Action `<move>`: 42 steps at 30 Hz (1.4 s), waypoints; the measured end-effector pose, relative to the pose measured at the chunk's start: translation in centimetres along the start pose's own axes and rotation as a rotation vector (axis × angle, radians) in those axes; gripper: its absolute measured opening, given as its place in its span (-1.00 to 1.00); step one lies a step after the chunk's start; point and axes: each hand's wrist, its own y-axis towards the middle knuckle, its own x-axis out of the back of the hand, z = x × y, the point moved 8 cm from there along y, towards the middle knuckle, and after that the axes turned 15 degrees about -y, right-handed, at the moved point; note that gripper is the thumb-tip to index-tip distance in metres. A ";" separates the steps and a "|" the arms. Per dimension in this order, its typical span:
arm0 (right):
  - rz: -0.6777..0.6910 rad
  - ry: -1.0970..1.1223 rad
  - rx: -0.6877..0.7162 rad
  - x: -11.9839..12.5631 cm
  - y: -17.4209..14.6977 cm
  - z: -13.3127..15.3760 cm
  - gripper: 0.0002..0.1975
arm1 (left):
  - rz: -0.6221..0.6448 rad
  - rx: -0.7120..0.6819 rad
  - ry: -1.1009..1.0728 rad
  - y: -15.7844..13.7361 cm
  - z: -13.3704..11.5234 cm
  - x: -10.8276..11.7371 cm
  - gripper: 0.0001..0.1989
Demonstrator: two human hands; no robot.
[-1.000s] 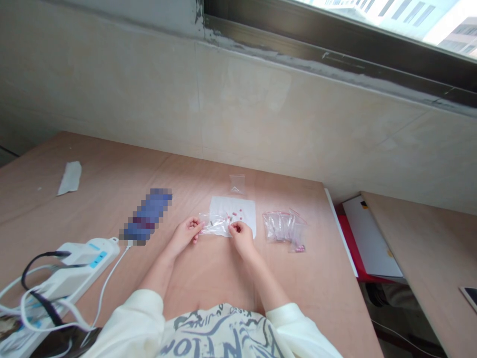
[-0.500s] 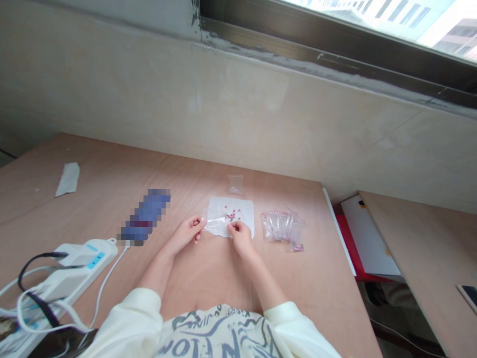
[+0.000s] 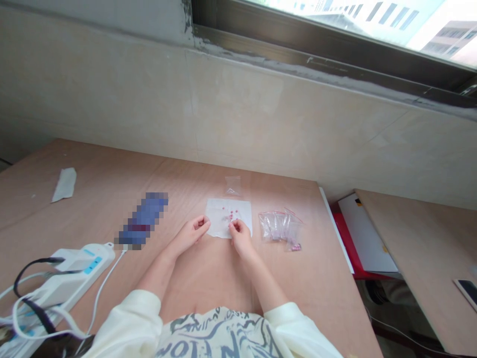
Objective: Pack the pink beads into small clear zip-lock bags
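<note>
The work is judged to be partway through. Nearest, the left hand is drawn to a pinch, what it holds being impossible to tell; by the right hand, likewise pinched, clear plastic seems to be gripped above the paper. To the right, clear bags are overlapped on the tabletop, pink beads being seen in one, while loose beads are left on the paper. The bags' long axes seem to be pointed wallward, red edges farthest; the plastic's direction cannot be told. Beyond, a lone bag is laid.
</note>
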 end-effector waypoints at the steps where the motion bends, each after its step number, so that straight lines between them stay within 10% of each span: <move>1: -0.010 0.028 0.005 0.3 -0.1 0.2 -0.86 | 0.040 0.017 0.020 -0.3 0.1 -0.1 -0.73; 5: -0.033 0.092 0.050 1.8 -0.8 2.1 -0.88 | 0.238 0.117 0.104 -1.8 0.3 -0.3 -0.75; 13: 0.007 -0.174 0.345 3.4 -3.2 7.8 -0.87 | 0.093 -0.004 0.083 -0.8 -2.3 -0.7 -0.72; 35: 0.193 0.094 0.124 1.6 -2.8 5.3 -0.86 | 0.055 -0.052 0.079 -0.8 -2.0 -1.6 -0.77; 42: 0.068 0.066 0.119 1.5 -1.9 4.9 -0.86 | 0.111 -0.093 0.133 -0.1 -2.5 -3.1 -0.75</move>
